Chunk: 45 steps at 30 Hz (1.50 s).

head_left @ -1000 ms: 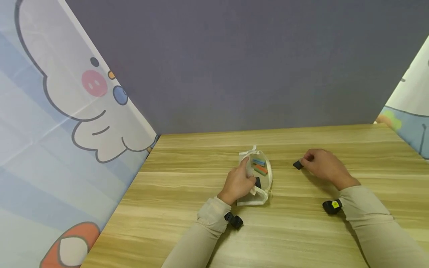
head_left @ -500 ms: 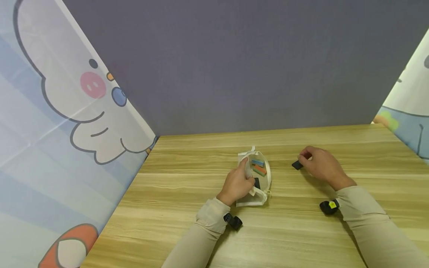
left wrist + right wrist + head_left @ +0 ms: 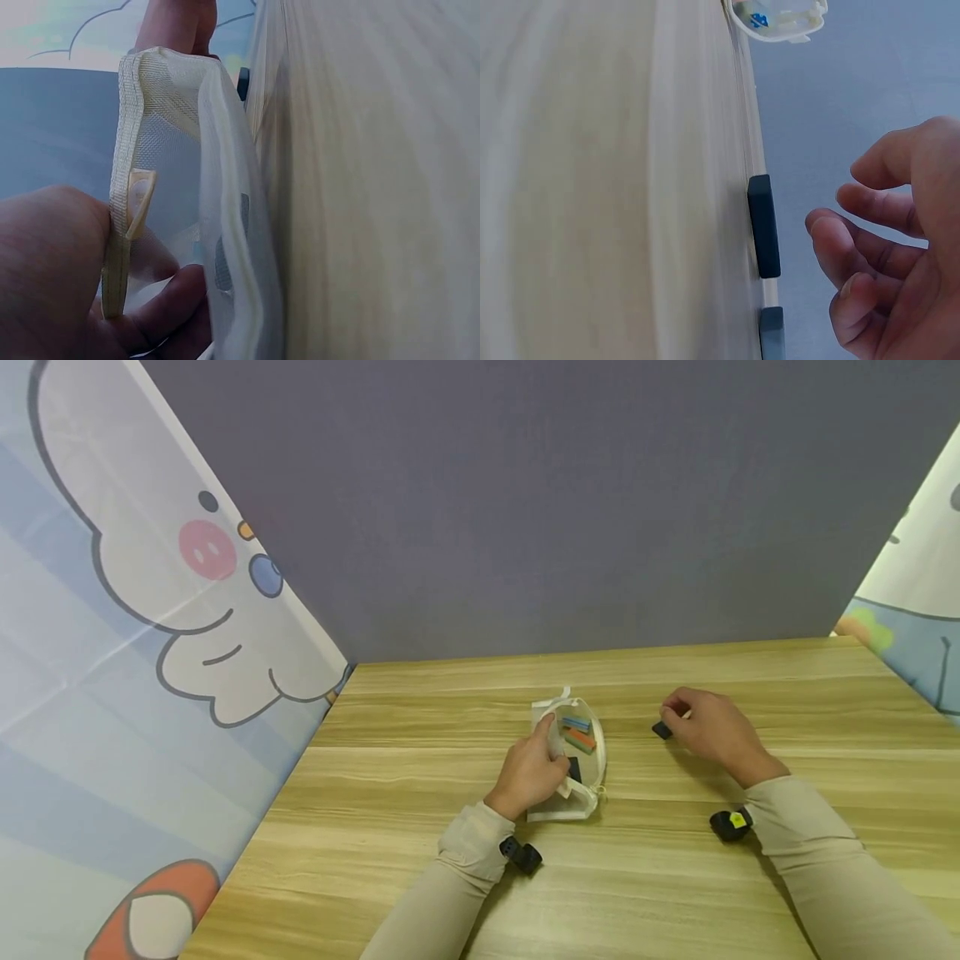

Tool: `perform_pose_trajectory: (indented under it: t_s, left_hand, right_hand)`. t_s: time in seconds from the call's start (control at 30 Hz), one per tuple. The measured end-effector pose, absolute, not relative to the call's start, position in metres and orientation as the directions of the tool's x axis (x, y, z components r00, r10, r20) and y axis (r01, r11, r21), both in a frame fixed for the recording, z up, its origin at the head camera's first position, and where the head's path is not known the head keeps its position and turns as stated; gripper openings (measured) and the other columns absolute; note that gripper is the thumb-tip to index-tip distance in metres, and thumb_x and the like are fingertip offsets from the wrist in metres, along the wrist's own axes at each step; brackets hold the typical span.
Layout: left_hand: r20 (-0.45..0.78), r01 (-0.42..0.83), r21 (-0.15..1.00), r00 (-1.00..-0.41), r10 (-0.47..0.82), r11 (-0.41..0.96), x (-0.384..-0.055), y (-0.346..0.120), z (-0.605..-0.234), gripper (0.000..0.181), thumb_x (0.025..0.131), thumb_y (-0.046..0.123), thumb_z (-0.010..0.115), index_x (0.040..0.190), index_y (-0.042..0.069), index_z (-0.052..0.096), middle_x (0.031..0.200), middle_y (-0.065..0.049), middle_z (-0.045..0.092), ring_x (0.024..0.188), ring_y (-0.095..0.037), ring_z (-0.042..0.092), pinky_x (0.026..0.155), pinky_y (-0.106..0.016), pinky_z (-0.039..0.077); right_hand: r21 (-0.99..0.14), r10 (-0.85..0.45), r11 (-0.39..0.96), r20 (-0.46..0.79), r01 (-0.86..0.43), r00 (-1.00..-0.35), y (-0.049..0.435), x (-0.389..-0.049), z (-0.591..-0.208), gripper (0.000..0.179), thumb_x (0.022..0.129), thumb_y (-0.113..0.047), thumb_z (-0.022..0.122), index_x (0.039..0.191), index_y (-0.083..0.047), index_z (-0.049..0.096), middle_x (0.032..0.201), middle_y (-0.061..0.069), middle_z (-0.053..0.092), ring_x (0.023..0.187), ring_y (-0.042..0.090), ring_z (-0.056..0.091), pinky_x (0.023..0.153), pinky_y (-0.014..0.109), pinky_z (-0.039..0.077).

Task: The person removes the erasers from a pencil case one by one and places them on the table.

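With thumb and fingers, my left hand (image 3: 527, 777) grips the near left edge of a white mesh pouch (image 3: 602, 752), holding its mouth apart. Inside lie a blue piece (image 3: 576, 724), an orange-and-green piece (image 3: 580, 740) and a dark piece (image 3: 574, 768). In the left wrist view the pouch (image 3: 232, 150) shows a ribbed band and a small fabric tab. My right hand (image 3: 716, 731) hovers over a small black rectangular block (image 3: 662, 729) on the table. The right wrist view shows its loosely bent fingers apart from the black block (image 3: 763, 226).
Beside the black block, a second grey-dark block (image 3: 772, 334) shows in the right wrist view. The wood-grain table (image 3: 420, 760) meets a grey panel (image 3: 525, 510) at its back. A cartoon-print sheet (image 3: 135, 710) hangs at the left.
My right hand has edged slightly left over the black block. My left hand keeps its grip on the pouch, and the pieces inside lie as before.
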<state>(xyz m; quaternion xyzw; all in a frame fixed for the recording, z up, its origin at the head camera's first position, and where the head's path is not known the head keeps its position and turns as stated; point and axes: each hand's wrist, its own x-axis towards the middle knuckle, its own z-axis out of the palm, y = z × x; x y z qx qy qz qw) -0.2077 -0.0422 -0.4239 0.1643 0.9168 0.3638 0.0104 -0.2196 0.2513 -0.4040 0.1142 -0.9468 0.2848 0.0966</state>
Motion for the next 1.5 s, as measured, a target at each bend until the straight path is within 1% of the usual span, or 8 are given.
perform_pose_trajectory:
  t_s: [0.07, 0.23, 0.37, 0.57, 0.73, 0.87, 1.27, 1.5]
  left_hand:
    - [0.1, 0.294, 0.667, -0.946, 0.31, 0.684, -0.208, -0.042, -0.423, 0.075, 0.09, 0.014, 0.059, 0.158, 0.009, 0.029, 0.051, 0.006, 0.049, 0.035, -0.006, 0.031, 0.036, -0.023, 0.027]
    - [0.098, 0.301, 0.667, -0.942, 0.321, 0.681, -0.207, -0.041, -0.422, 0.074, 0.091, 0.014, 0.058, 0.159, 0.008, 0.027, 0.052, 0.007, 0.049, 0.036, -0.005, 0.032, 0.037, -0.023, 0.027]
    - [0.106, 0.314, 0.662, -0.938, 0.329, 0.681, -0.207, -0.041, -0.421, 0.074, 0.092, 0.013, 0.058, 0.158, 0.007, 0.027, 0.053, 0.007, 0.049, 0.037, -0.005, 0.032, 0.037, -0.023, 0.027]
    - [0.111, 0.32, 0.651, -0.937, 0.331, 0.689, -0.206, -0.042, -0.42, 0.073, 0.092, 0.013, 0.058, 0.158, 0.006, 0.028, 0.053, 0.007, 0.05, 0.037, -0.006, 0.033, 0.038, -0.024, 0.028]
    - [0.14, 0.343, 0.636, -0.932, 0.334, 0.691, -0.206, -0.042, -0.42, 0.073, 0.09, 0.01, 0.058, 0.157, 0.007, 0.03, 0.053, 0.007, 0.047, 0.037, -0.006, 0.031, 0.038, -0.023, 0.026]
    - [0.152, 0.349, 0.637, -0.931, 0.331, 0.688, -0.207, -0.041, -0.421, 0.072, 0.09, 0.009, 0.058, 0.157, 0.008, 0.032, 0.054, 0.007, 0.046, 0.037, -0.006, 0.03, 0.037, -0.023, 0.026]
    - [0.128, 0.328, 0.67, -0.935, 0.331, 0.666, -0.206, -0.041, -0.42, 0.074, 0.091, 0.008, 0.057, 0.159, 0.009, 0.028, 0.053, 0.007, 0.046, 0.036, -0.005, 0.028, 0.036, -0.022, 0.025]
    - [0.123, 0.319, 0.674, -0.938, 0.325, 0.666, -0.204, -0.041, -0.42, 0.072, 0.092, 0.008, 0.056, 0.159, 0.006, 0.027, 0.053, 0.006, 0.042, 0.037, -0.006, 0.028, 0.037, -0.023, 0.025]
  right_hand:
    - [-0.525, -0.166, 0.807, 0.242, -0.273, -0.956, 0.249, -0.219, -0.404, 0.027, 0.102, -0.026, 0.053, 0.106, -0.005, 0.07, 0.099, 0.011, 0.07, 0.068, 0.017, 0.059, 0.061, 0.037, 0.045]
    - [-0.535, -0.18, 0.797, 0.235, -0.282, -0.955, 0.244, -0.219, -0.404, 0.026, 0.102, -0.026, 0.055, 0.106, -0.006, 0.071, 0.098, 0.008, 0.07, 0.074, 0.018, 0.061, 0.066, 0.04, 0.047]
    - [-0.532, -0.194, 0.791, 0.249, -0.302, -0.949, 0.238, -0.218, -0.404, 0.024, 0.102, -0.025, 0.057, 0.105, -0.007, 0.071, 0.094, 0.005, 0.07, 0.076, 0.019, 0.062, 0.069, 0.042, 0.048]
    - [-0.546, -0.217, 0.769, 0.267, -0.333, -0.939, 0.229, -0.216, -0.405, 0.024, 0.102, -0.025, 0.058, 0.104, -0.006, 0.072, 0.092, 0.004, 0.07, 0.075, 0.016, 0.061, 0.069, 0.04, 0.049]
    - [-0.57, -0.248, 0.741, 0.258, -0.355, -0.934, 0.222, -0.214, -0.404, 0.023, 0.103, -0.022, 0.057, 0.104, -0.004, 0.071, 0.09, 0.003, 0.069, 0.069, 0.014, 0.058, 0.064, 0.037, 0.047]
    - [-0.569, -0.265, 0.741, 0.241, -0.357, -0.934, 0.217, -0.214, -0.404, 0.023, 0.103, -0.023, 0.056, 0.103, -0.005, 0.07, 0.088, 0.001, 0.069, 0.065, 0.012, 0.056, 0.061, 0.035, 0.046]
    - [-0.554, -0.291, 0.741, 0.243, -0.378, -0.926, 0.207, -0.211, -0.404, 0.022, 0.102, -0.021, 0.057, 0.105, -0.005, 0.071, 0.088, -0.001, 0.068, 0.067, 0.011, 0.057, 0.061, 0.035, 0.046]
    - [-0.569, -0.317, 0.722, 0.233, -0.393, -0.919, 0.199, -0.209, -0.402, 0.019, 0.101, -0.019, 0.058, 0.104, -0.006, 0.072, 0.086, -0.003, 0.068, 0.071, 0.01, 0.059, 0.062, 0.034, 0.048]
